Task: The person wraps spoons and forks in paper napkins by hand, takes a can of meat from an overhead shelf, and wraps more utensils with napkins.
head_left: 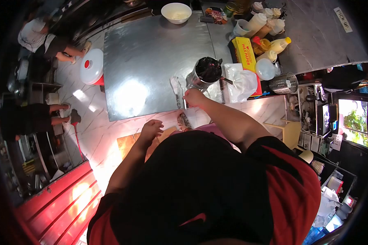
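Observation:
My right hand (194, 98) is at the near edge of the metal table (151, 53), its fingers closed on a thin metal utensil (185, 103). Just beyond it stands a metal container (199, 81) filled with something dark and glossy. Left of the hand lies another utensil (177, 97), beside a small crumpled white piece (174, 83). My left hand (152, 130) hovers in front of the table edge, fingers loosely curled and apart, holding nothing. White paper sheets (239, 83) lie to the right of the container.
A white bowl (176, 13) sits at the far edge. Squeeze bottles (256, 23) and a yellow wax paper box (244, 53) stand at the right. A white-lidded container (91, 66) is left of the table. Two people (37, 34) stand at the far left.

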Motion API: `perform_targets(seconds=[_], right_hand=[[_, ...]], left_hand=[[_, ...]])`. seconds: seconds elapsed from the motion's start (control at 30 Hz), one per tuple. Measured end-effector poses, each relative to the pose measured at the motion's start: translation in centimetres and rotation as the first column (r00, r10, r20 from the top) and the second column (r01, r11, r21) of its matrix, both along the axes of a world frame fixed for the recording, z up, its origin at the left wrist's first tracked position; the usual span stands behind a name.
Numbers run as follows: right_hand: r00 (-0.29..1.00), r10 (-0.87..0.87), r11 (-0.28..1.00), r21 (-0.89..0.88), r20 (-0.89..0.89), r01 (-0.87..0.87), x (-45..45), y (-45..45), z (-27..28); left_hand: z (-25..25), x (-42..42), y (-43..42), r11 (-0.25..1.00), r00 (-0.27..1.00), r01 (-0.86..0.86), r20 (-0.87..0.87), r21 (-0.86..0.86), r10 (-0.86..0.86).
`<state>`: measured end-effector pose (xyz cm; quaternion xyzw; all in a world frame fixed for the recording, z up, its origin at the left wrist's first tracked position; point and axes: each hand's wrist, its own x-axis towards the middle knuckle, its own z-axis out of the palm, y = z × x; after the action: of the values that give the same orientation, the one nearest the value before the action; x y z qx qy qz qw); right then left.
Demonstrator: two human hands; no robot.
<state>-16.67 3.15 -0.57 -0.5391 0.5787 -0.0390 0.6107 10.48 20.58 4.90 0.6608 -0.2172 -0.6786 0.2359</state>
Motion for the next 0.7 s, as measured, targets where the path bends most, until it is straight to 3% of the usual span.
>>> perform_targets(seconds=[0.07,0.13,0.17,0.23,0.33,0.43,0.5,0.57,0.63,0.67,0.7], right_hand=[[0.969,0.237,0.925,-0.288,-0.068,-0.247,-0.1,-0.3,-3.8],[0.945,0.291,0.840,-0.433,-0.148,-0.327,-0.4,-0.2,-5.2],[0.932,0.306,0.787,-0.500,-0.194,-0.362,-0.4,-0.1,-4.8],[0.955,0.145,0.727,-0.628,-0.258,-0.280,-0.3,1.0,-2.8],[0.922,0.313,0.794,-0.470,-0.225,-0.385,-1.8,1.6,2.1],[0.826,0.550,0.801,-0.202,-0.122,-0.563,-6.0,2.3,8.8],[0.864,0.502,0.859,-0.088,-0.042,-0.504,-10.7,3.4,12.8],[0.876,0.481,0.874,-0.111,0.045,-0.474,-16.3,3.7,17.2],[0.981,0.136,0.990,0.018,0.140,-0.140,-21.6,3.8,20.8],[0.977,-0.104,0.993,-0.028,0.184,0.111,-24.0,3.7,20.9],[0.972,-0.235,0.963,-0.128,0.033,0.237,-25.8,2.7,20.7]], left_hand=[[-0.4,0.1,0.4,1.000,1.000,0.009,-0.013,0.017,-0.009],[-0.4,0.3,0.3,1.000,1.000,0.009,-0.017,0.022,-0.009],[-0.1,0.1,0.1,1.000,1.000,0.013,-0.020,0.024,-0.012],[0.4,-0.3,-0.5,0.999,1.000,0.026,0.006,0.018,-0.027],[1.8,-0.9,-1.5,0.999,0.999,0.042,0.032,-0.004,-0.042],[2.2,-1.6,-2.2,0.997,0.992,0.079,0.101,-0.026,-0.076],[2.6,-2.4,-2.7,0.990,0.984,0.135,0.121,-0.038,-0.130],[2.9,-3.3,-2.9,0.983,0.978,0.174,0.123,-0.056,-0.166],[3.2,-4.8,-3.3,0.978,0.977,0.192,0.108,-0.084,-0.183],[3.5,-5.9,-3.6,0.967,0.968,0.223,0.148,-0.121,-0.204],[3.9,-7.3,-4.0,0.955,0.956,0.254,0.190,-0.154,-0.224]])
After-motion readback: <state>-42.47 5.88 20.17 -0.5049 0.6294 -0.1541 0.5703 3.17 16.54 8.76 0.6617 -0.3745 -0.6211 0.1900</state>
